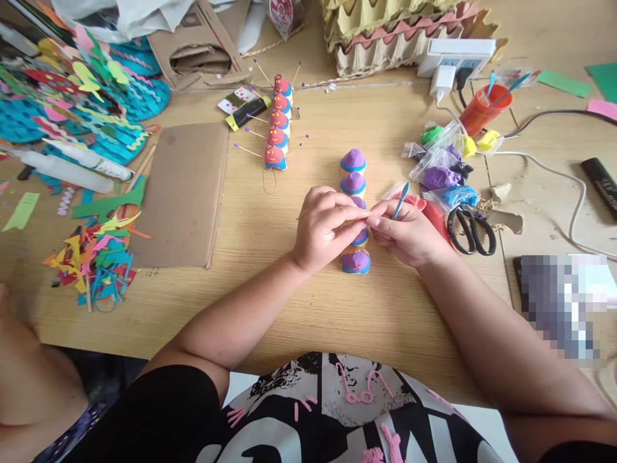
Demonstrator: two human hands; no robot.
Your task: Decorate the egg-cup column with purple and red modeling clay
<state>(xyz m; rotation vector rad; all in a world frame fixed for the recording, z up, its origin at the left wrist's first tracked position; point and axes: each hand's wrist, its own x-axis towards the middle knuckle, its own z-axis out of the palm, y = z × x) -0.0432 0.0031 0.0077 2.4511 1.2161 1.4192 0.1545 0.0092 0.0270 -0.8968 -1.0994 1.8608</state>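
Note:
My left hand (324, 225) and my right hand (407, 233) meet at the fingertips above a row of egg-carton cups covered in purple and blue clay (353, 183). Both pinch at the same spot, and whatever is between the fingertips is too small to make out. A thin light-blue modelling tool (401, 200) sticks up from my right hand, held between the fingers. The nearest cup (356, 262) carries small red marks on its front. My hands hide the middle of the row.
A red-faced egg-carton caterpillar (276, 125) stands behind, its pins jutting sideways. Cardboard (180, 193) and paper scraps (99, 254) lie left. Black-handled scissors (471, 229), bagged clay (439, 177), an orange cup (486, 108) and cables are right. Another person's arm (38, 379) is lower left.

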